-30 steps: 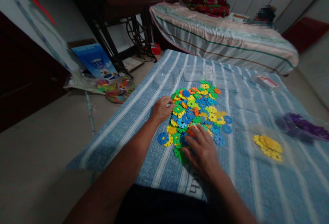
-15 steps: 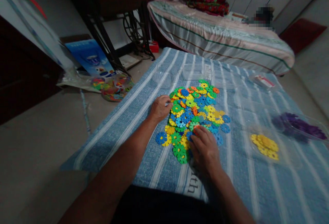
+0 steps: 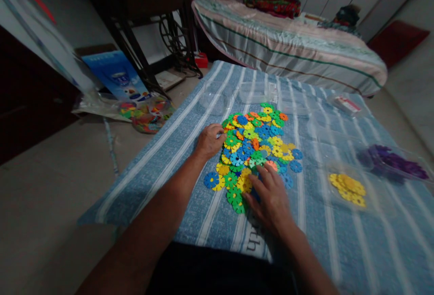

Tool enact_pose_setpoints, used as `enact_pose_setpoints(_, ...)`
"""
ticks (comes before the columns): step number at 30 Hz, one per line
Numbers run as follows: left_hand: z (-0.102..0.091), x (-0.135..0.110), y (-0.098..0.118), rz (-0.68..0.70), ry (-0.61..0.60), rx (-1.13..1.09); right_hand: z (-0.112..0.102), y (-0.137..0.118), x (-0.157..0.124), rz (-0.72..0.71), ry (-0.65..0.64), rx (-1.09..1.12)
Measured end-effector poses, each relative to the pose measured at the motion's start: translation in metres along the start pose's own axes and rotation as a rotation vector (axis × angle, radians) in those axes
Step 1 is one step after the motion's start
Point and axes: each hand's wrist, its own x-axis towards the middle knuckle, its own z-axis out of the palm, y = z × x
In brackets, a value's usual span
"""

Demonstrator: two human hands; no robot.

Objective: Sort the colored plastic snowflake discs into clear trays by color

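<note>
A heap of notched plastic flower discs (image 3: 249, 143) in green, yellow, blue and orange lies on the striped blue cloth (image 3: 162, 168). At the heap's left edge rests my left hand (image 3: 210, 141), fingers loosely bent, a small gap showing beside the thumb and no disc visible in it. My right hand (image 3: 271, 195) is over the near right part of the heap, fingers apart; its fingertips are close to a yellow disc (image 3: 244, 182) and a pale orange disc (image 3: 272, 165). The palm hides some discs under it.
To the right, yellow discs (image 3: 347, 189) sit in a clear tray, with purple discs (image 3: 395, 161) in a clear container beyond. Behind the heap stands a clear plastic box (image 3: 253, 92). A bag of colourful pieces (image 3: 151, 116) is on the floor at left, near a sewing machine stand (image 3: 176, 37).
My right hand has shifted slightly, its fingers spreading further and uncovering a pale orange disc near the fingertips. My left hand stays at the heap's edge. The whole view has shifted slightly.
</note>
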Motion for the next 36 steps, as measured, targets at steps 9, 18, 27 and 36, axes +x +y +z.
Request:
enact_pose_setpoints(9, 0.001, 0.000, -0.002, 0.010, -0.001, -0.002, 0.003, 0.000, -0.004, 0.049, 0.076, 0.160)
enact_pose_setpoints(18, 0.000, 0.000, 0.000, -0.002, -0.014, 0.005, -0.059, 0.051, -0.008, 0.200, 0.255, 0.035)
enact_pose_setpoints(27, 0.001, 0.000, 0.000, -0.006, 0.001, -0.004, -0.107, 0.131, -0.024, 0.352, 0.508, -0.490)
enact_pose_setpoints(36, -0.001, 0.001, 0.002, 0.000, -0.005, 0.005, -0.017, -0.026, -0.001, -0.078, -0.009, 0.126)
